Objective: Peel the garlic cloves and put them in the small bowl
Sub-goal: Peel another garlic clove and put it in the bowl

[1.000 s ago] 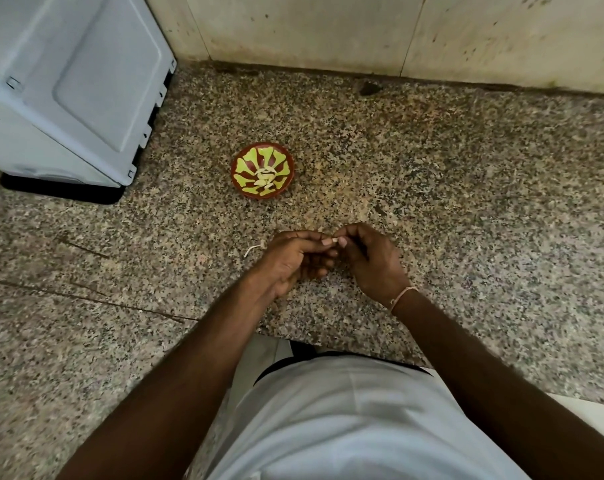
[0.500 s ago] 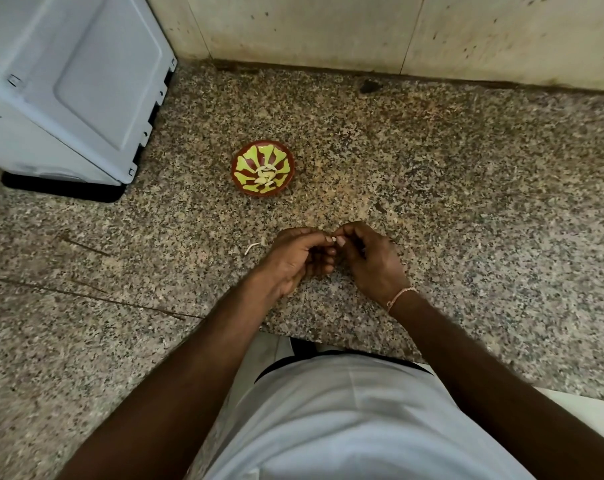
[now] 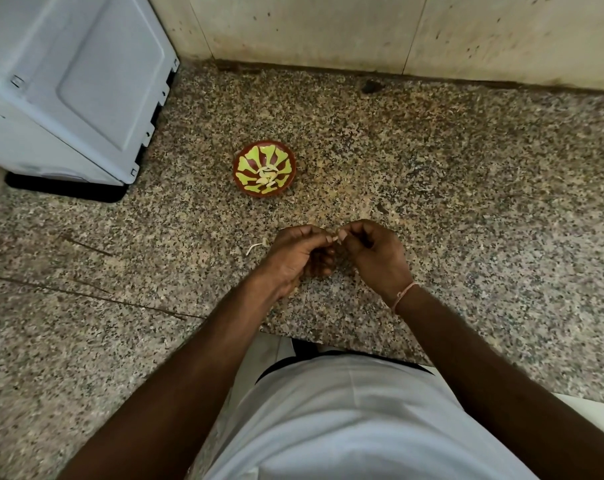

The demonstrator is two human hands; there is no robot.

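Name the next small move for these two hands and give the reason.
Probably keep stripping the skin. Both hands, left hand and right hand, pinch a small pale garlic clove between their fingertips above the counter, and it has not gone to the small bowl, which already holds pale pieces.

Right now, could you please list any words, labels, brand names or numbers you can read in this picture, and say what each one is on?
None can be read.
White appliance: plain panel, no label visible.
Small bowl: only a yellow-green pattern on red, no lettering.
Granite counter and wall: speckles and stains only.
White shirt: no print visible.
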